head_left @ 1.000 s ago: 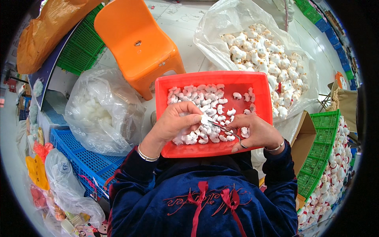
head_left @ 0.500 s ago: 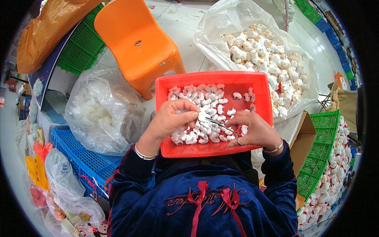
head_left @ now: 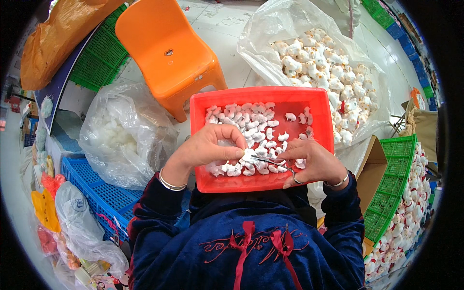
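Above a red plastic tub (head_left: 321,140), my left hand (head_left: 212,145) pinches a small white fabric piece (head_left: 248,154) between thumb and fingertips. My right hand (head_left: 311,162) holds ring-handled metal forceps (head_left: 270,160), with a finger ring by the thumb. Their slim jaws point left and meet the white piece; fingers and the piece hide the exact tips. Many similar small, curved white plush pieces (head_left: 256,118) lie heaped in the tub, mostly on its left and middle, with a few at the right.
An orange plastic chair (head_left: 169,53) stands beyond the tub. White fibre stuffing fills a clear bag (head_left: 116,140) by a blue crate (head_left: 104,193) at left. White plush bodies (head_left: 338,72) fill a large bag at far right. Green crates (head_left: 386,193) and a cardboard box (head_left: 372,169) stand right.
The forceps have swung flatter and their handles are spread wider, with my right thumb lower. My left hand has shifted slightly, still pinching the white piece.
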`<act>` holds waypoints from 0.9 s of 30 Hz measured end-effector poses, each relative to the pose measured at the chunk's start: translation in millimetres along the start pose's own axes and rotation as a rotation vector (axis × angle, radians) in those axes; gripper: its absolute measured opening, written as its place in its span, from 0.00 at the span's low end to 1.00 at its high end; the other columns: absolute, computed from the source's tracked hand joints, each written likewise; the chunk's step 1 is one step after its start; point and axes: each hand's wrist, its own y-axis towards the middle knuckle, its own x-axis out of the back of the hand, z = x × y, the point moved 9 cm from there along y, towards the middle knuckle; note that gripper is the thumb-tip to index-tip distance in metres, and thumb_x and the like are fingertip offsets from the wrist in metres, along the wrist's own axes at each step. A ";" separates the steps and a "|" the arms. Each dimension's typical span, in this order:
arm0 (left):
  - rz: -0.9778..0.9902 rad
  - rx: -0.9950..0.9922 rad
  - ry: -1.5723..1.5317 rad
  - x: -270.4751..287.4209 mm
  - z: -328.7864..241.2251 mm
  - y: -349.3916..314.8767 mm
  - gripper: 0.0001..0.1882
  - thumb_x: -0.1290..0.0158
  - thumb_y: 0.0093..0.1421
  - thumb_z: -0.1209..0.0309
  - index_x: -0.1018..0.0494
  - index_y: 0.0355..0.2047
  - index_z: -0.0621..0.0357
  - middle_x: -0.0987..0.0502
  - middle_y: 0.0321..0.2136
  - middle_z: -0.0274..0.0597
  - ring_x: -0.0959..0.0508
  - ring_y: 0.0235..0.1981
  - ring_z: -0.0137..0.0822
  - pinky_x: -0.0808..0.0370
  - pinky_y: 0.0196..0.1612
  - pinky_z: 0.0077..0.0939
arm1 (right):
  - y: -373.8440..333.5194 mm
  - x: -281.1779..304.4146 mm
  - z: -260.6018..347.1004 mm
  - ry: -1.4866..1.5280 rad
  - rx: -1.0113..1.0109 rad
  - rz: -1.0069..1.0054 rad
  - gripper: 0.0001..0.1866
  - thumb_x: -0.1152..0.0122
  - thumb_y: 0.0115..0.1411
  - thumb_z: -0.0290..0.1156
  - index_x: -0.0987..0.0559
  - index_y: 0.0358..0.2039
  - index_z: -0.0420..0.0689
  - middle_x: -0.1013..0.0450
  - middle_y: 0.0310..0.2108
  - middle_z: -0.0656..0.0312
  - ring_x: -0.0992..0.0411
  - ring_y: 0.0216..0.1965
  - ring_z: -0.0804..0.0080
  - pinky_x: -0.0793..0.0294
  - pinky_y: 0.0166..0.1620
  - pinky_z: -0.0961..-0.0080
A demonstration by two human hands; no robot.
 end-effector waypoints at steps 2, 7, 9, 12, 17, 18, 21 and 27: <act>-0.024 -0.026 0.031 -1.4 -6.6 -2.5 0.06 0.36 0.63 0.73 0.21 0.39 0.59 0.20 0.32 0.31 0.23 0.29 0.20 0.26 0.33 0.16 | 0.6 0.8 1.6 -0.004 0.010 0.000 0.32 0.15 0.42 0.41 0.15 0.46 0.40 0.21 0.35 0.53 0.23 0.41 0.57 0.25 0.45 0.64; 0.071 -0.080 0.011 1.4 -5.2 -3.9 0.11 0.38 0.63 0.75 0.20 0.46 0.62 0.17 0.37 0.36 0.21 0.35 0.21 0.24 0.40 0.18 | -0.3 -0.6 -1.4 0.023 0.003 0.014 0.26 0.17 0.44 0.40 0.14 0.42 0.40 0.22 0.29 0.55 0.23 0.34 0.58 0.26 0.41 0.64; 0.068 -0.149 -0.007 -0.1 -8.8 -2.4 0.13 0.39 0.63 0.76 0.21 0.48 0.64 0.17 0.40 0.40 0.20 0.35 0.24 0.23 0.39 0.19 | -2.6 2.2 -0.1 0.013 0.018 -0.031 0.23 0.18 0.45 0.39 0.14 0.40 0.40 0.23 0.28 0.55 0.24 0.31 0.57 0.26 0.39 0.63; 0.003 -0.187 0.050 -19.5 -13.7 7.2 0.13 0.40 0.64 0.77 0.22 0.49 0.66 0.18 0.42 0.46 0.18 0.33 0.28 0.23 0.37 0.20 | -2.5 8.0 5.6 -0.099 0.050 -0.102 0.22 0.19 0.46 0.39 0.15 0.38 0.40 0.25 0.26 0.55 0.25 0.31 0.56 0.27 0.37 0.63; -0.084 0.003 0.038 -12.1 2.2 11.3 0.07 0.41 0.65 0.75 0.21 0.42 0.63 0.18 0.31 0.37 0.22 0.27 0.21 0.26 0.30 0.15 | -6.3 13.0 1.6 -0.201 0.032 -0.179 0.20 0.19 0.46 0.39 0.16 0.34 0.40 0.27 0.23 0.56 0.27 0.29 0.55 0.28 0.36 0.62; -0.131 0.020 0.021 -3.3 2.9 10.0 0.06 0.40 0.65 0.74 0.21 0.41 0.63 0.18 0.29 0.35 0.23 0.25 0.19 0.27 0.29 0.14 | -7.9 14.6 -1.5 -0.211 0.003 -0.184 0.19 0.20 0.46 0.39 0.16 0.33 0.40 0.27 0.23 0.56 0.27 0.29 0.54 0.28 0.36 0.62; -0.175 0.020 0.089 -0.4 -1.0 5.5 0.06 0.40 0.65 0.74 0.21 0.40 0.62 0.20 0.25 0.32 0.26 0.21 0.17 0.31 0.25 0.12 | -11.0 9.2 -0.1 -0.194 0.033 -0.167 0.18 0.20 0.45 0.37 0.16 0.32 0.41 0.27 0.23 0.57 0.27 0.29 0.55 0.28 0.35 0.62; -0.337 -0.105 0.199 37.6 -11.7 -8.1 0.07 0.43 0.65 0.77 0.22 0.43 0.62 0.18 0.35 0.38 0.20 0.31 0.24 0.23 0.36 0.19 | -31.4 25.3 -14.5 -0.227 -0.087 -0.262 0.16 0.21 0.44 0.35 0.16 0.31 0.41 0.28 0.22 0.57 0.27 0.29 0.55 0.28 0.35 0.62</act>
